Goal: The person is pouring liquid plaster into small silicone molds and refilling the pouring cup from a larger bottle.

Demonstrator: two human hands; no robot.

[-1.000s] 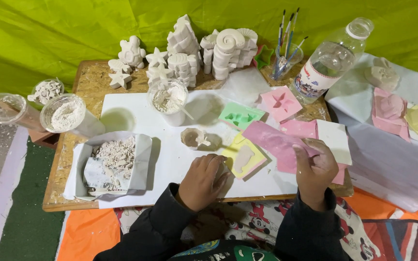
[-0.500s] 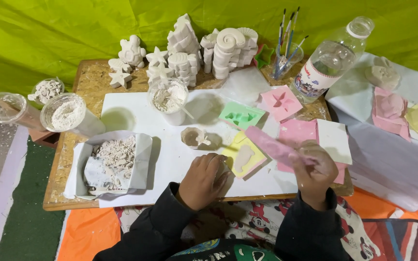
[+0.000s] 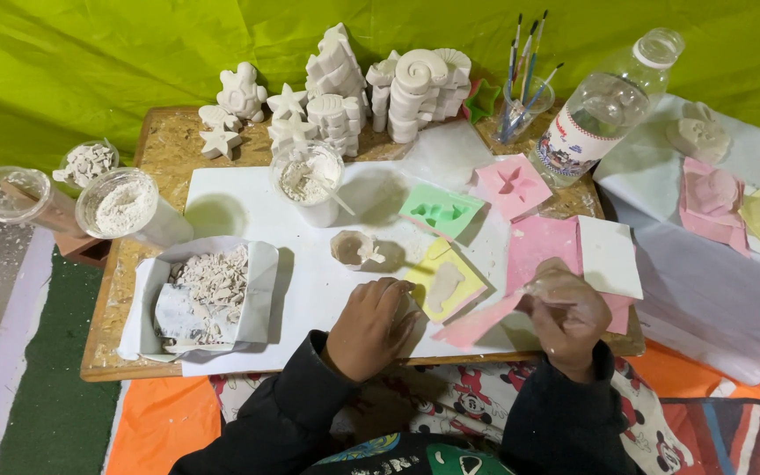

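Taking the yellow mould (image 3: 447,280) as landmark: the pink mould (image 3: 505,299) lies just to its right, its long axis running diagonally from the near-left corner by the table edge up and away to the right, its lower end lifted at a tilt. The right hand (image 3: 565,312) sits on the far-right end of that pink mould, fingers closed in a grasp on its upper edge; the left hand (image 3: 371,324) rests just left of the yellow mould, fingers curled loosely against the white sheet (image 3: 248,207), gripping nothing that can be made out. The right hand is plainly the nearer to the pink mould; the left is separated from it by the yellow mould. Against the frame a second back, the pink mould has swung from lying flat beyond the right hand to slanting towards the table edge, and the right hand has shifted slightly nearer the yellow mould; the left hand is unchanged
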